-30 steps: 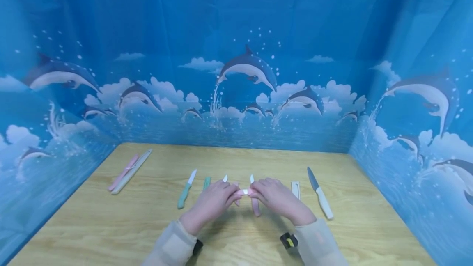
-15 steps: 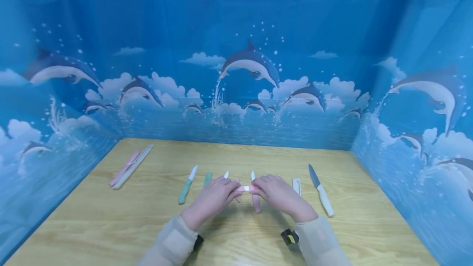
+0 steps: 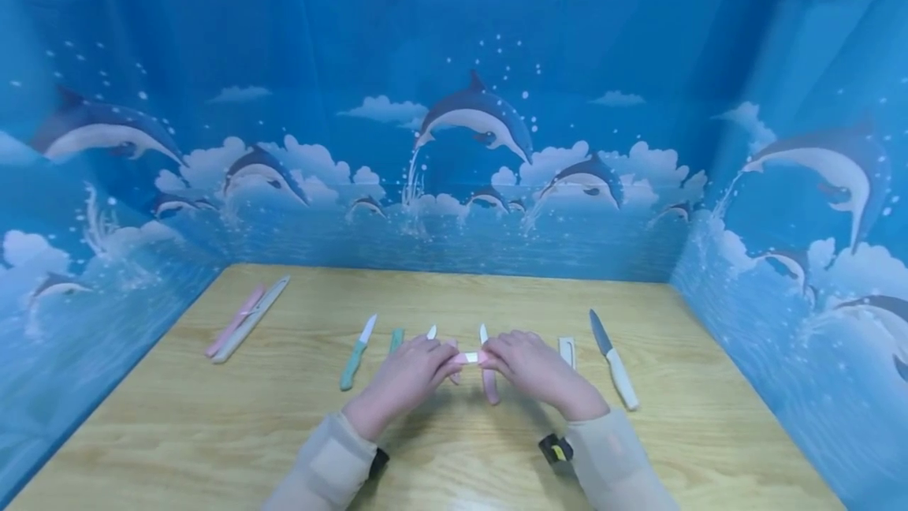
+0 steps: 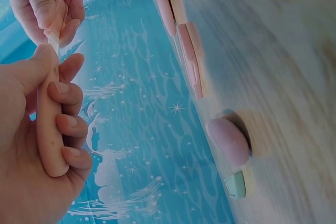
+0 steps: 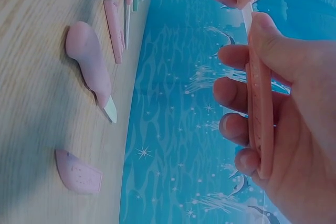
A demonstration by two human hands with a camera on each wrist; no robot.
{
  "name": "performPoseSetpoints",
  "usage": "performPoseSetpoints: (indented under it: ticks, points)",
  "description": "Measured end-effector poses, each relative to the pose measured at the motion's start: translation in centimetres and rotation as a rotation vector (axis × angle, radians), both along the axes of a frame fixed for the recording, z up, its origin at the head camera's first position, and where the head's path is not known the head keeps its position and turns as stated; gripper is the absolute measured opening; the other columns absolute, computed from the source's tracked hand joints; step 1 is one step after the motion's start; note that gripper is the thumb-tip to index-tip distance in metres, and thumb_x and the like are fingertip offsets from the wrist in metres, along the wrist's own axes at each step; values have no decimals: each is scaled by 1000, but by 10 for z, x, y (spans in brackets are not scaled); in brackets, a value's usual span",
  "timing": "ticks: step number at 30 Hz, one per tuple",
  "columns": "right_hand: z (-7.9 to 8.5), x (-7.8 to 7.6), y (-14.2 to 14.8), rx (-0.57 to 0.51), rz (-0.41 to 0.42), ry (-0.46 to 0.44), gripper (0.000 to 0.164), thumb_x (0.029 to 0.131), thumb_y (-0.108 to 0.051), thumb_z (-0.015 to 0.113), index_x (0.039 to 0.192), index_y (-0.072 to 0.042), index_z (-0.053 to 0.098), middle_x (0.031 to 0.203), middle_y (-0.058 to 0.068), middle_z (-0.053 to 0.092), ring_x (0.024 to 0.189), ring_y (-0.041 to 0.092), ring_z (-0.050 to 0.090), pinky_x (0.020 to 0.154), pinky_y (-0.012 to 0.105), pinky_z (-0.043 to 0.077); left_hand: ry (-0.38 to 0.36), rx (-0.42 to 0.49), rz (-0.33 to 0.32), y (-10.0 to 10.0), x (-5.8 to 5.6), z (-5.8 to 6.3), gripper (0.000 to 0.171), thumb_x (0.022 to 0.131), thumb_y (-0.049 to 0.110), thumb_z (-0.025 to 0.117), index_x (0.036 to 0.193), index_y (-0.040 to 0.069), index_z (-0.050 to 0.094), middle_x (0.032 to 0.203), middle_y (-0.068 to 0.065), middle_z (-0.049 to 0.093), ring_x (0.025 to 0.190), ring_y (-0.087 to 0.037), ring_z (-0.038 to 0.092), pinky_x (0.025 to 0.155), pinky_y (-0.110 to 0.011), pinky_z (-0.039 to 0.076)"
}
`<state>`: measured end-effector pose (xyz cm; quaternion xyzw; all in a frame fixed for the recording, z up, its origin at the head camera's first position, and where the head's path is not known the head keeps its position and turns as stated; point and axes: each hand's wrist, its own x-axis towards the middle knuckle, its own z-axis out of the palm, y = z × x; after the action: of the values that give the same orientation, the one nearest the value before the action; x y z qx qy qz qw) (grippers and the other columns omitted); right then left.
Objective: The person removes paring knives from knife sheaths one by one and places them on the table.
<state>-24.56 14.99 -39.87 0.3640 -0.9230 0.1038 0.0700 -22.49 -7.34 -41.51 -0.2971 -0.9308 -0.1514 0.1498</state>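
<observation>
Over the middle of the table, my left hand point(image 3: 407, 377) grips the pink handle point(image 4: 50, 129) of a small knife, fingers curled round it. My right hand point(image 3: 539, 373) holds a slotted pink sheath point(image 5: 265, 129) in line with that knife. A short stretch of pale blade point(image 5: 248, 18) shows between the two hands; its far end is hidden in the sheath and fingers. Beneath them on the table lie a pink-handled knife point(image 3: 490, 386), a pink sheath point(image 5: 114, 31) and a small pink cover-like piece point(image 5: 79, 174). Another blade tip point(image 3: 431, 332) peeks out behind my left hand.
Left of the hands lie a green-handled knife point(image 3: 352, 365) and a green sheath point(image 3: 396, 340). To the right are a white sheath point(image 3: 567, 345) and a white-handled knife point(image 3: 620, 377). A pink piece point(image 3: 237, 322) and a long white piece point(image 3: 251, 320) lie side by side at far left.
The head view has shifted slightly. Both hands keep their hold on the pink knife and sheath, with no clear movement between them.
</observation>
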Motion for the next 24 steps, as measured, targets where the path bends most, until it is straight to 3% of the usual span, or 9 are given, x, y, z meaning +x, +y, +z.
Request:
performPoseSetpoints:
  ticks: [11,24]
  points:
    - [0,-1,0,-6,-1,-34,30,101,-37,46,109,-15,66,100,-1,68,95,19,63,92,43,48,-10,-30,-1,-1,0,-1,23,100,38,49,93,23,64,81,11,64,80,-8,61,83,-33,51]
    - [-1,2,2,-28,-17,-59,31,100,-39,47,110,-17,66,98,-3,68,94,17,62,92,43,48,-12,-19,-9,-1,-1,-4,22,100,38,49,91,24,63,78,14,61,75,-4,54,78,-30,49]
